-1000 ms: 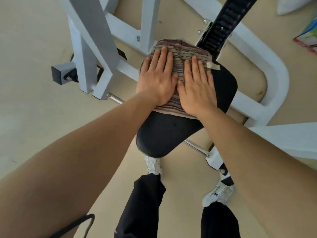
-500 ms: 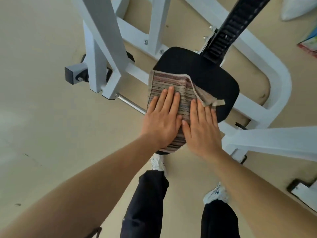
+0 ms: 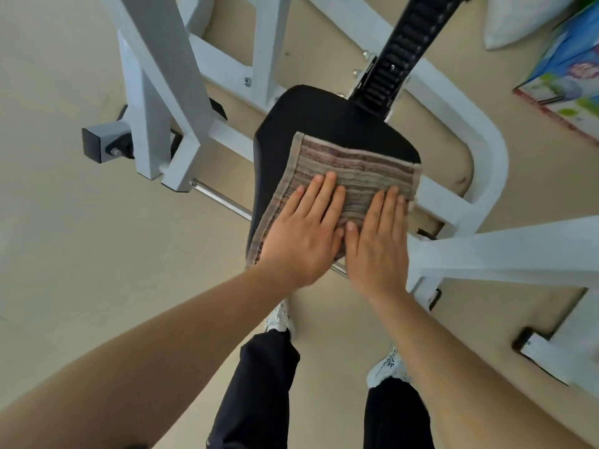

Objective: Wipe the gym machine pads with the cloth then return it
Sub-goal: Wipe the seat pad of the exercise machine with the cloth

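A black seat pad of a white gym machine fills the middle of the head view. A striped brown and pink cloth lies spread flat over the pad's near half. My left hand presses palm down on the cloth's near left part, fingers together and straight. Beside it, thumbs touching, my right hand lies flat on the cloth's near right part. Neither hand grips the cloth. The pad's near edge is hidden under the hands and cloth.
White steel frame tubes stand left and behind the pad, and a curved white tube runs right. A black toothed adjustment post rises from the pad's far side. A colourful box lies at the upper right. My legs and white shoes are below.
Both hands dragged the cloth from the pad's far end toward me over the pad. In the last half second the folded right corner flattened out and the cloth shifted slightly right.
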